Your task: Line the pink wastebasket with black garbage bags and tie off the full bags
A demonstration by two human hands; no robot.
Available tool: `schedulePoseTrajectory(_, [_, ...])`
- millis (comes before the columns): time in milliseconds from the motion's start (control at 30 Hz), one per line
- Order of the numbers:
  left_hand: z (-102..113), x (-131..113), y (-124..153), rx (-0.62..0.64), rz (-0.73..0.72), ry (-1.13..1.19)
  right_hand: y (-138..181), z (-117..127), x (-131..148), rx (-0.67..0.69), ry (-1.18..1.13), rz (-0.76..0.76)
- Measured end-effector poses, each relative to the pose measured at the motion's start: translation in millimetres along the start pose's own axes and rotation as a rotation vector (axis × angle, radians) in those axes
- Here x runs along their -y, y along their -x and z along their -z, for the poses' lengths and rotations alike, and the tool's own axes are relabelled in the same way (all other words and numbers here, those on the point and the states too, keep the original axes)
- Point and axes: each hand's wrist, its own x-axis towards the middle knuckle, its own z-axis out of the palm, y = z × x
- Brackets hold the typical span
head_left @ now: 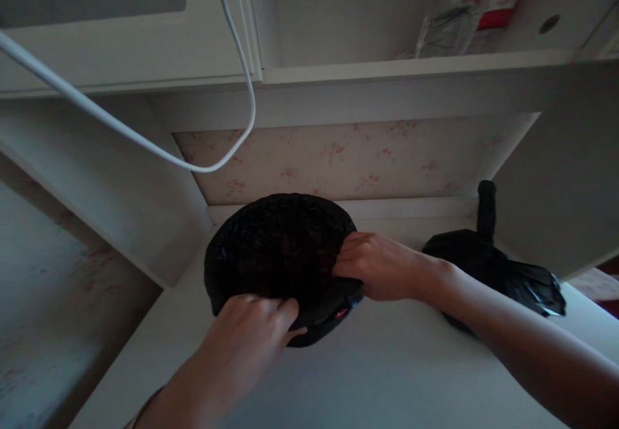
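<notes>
Black, crinkled, glossy lining (278, 242) fills the mouth of a black, round, wide-mouthed container (316, 334), which stands on a broad white desktop (372, 377) toward its far edge, left of the middle. The opening tips toward the person, perhaps so that both hands can get at the rim from the near side.

The left hand (254, 322) is curled over the near-left rim, fingers bent inward and the thumb side facing right; it looks closed on the edge. The right hand (365, 264) is folded into a loose fist at the right rim, its fingertips hidden inside; it too seems to have hold of the edge, though I cannot tell how much is lining and how much is wall. Gripping two separate spots probably steadies the container and keeps the dark material from slipping. A small red mark (341, 313) shows on the near-right side, between the hands.

Farther right, beyond the right forearm, lies a crumpled black plastic bundle (529, 284) with a rounded black upright stub (486, 213), apart from the container, leaving space around it. Above, a thick white cable (80, 98) loops down on the left, clear of both hands.
</notes>
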Motion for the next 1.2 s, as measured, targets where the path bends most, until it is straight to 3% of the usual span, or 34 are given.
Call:
schedulePoseTrajectory(100, [3.9,21.1,3.2,0.024,-0.08,0.026,-1.5,-3.4,1.5,0.082,0.024,-0.05])
schedulePoseTrajectory(200, [8.1,37.3,3.8,-0.022,-0.131,0.065,-1.1,-1.3,2.7,0.07,-0.036,-0.058])
schedulePoseTrajectory(267, [8.9,42.3,7.9,-0.146,-0.145,0.079,3.7,2.6,4.7,-0.023,-0.098,-0.018])
schedulePoseTrajectory(367, [-0.3,38.2,24.0,-0.443,-0.13,0.063,19.4,5.1,16.1,-0.256,-0.116,-0.004])
schedulePoseTrajectory(433, [-17.6,31.0,37.7,-0.642,-0.01,0.13,31.9,0.2,31.1,-0.434,-0.104,-0.045])
schedulePoseTrajectory(533, [-56.9,23.0,49.2,-0.973,0.43,0.432,43.9,-17.8,57.4,-0.7,-0.091,-0.134])
schedulePoseTrajectory(567, [-70.4,22.2,49.0,-1.011,0.555,0.584,45.2,-25.2,65.0,-0.771,-0.078,-0.17])
schedulePoseTrajectory(633, [-92.8,22.2,43.4,-0.957,0.731,0.901,44.2,-39.5,76.5,-0.87,-0.033,-0.233])
schedulePoseTrajectory(733, [-111.5,22.3,31.8,-0.789,0.777,1.249,39.6,-56.0,85.5,-0.914,0.026,-0.281])
schedulePoseTrajectory(933, [-141.0,22.5,28.2,-0.79,0.831,1.438,36.5,-86.6,88.0,-0.827,-0.041,-0.359])
schedulePoseTrajectory(1100, [-178.8,23.0,27.0,-0.685,0.901,1.637,40.7,-122.6,86.9,-0.981,0.063,-0.35])
schedulePoseTrajectory(1200, [-197.5,20.7,23.8,-0.629,0.976,1.735,46.9,-149.4,91.5,-1.107,0.117,-0.464])
